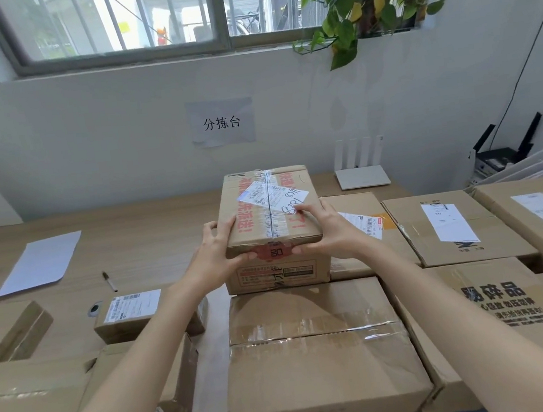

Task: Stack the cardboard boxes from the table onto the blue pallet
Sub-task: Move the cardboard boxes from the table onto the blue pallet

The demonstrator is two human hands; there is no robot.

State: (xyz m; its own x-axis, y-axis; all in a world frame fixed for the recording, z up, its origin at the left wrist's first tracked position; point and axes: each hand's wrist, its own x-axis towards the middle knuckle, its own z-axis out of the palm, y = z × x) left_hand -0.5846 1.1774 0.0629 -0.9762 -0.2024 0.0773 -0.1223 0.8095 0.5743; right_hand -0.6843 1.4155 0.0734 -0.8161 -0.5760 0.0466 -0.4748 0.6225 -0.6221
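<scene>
Head view: both hands grip a taped cardboard box [265,206] with red print. The left hand [214,251] clasps its near left corner, thumb on top and fingers curled onto the front face. The right hand [329,232] does the same at the near right corner. Just below the fingertips is a second box [277,276], and nearer the person a large taped box [317,355]. Well left of the left fingers, a pen [110,281] lies on the table [149,235].

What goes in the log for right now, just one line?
left hand: grips red-printed cardboard box, near-left corner | right hand: grips near-right corner | lifted: cannot tell
</scene>
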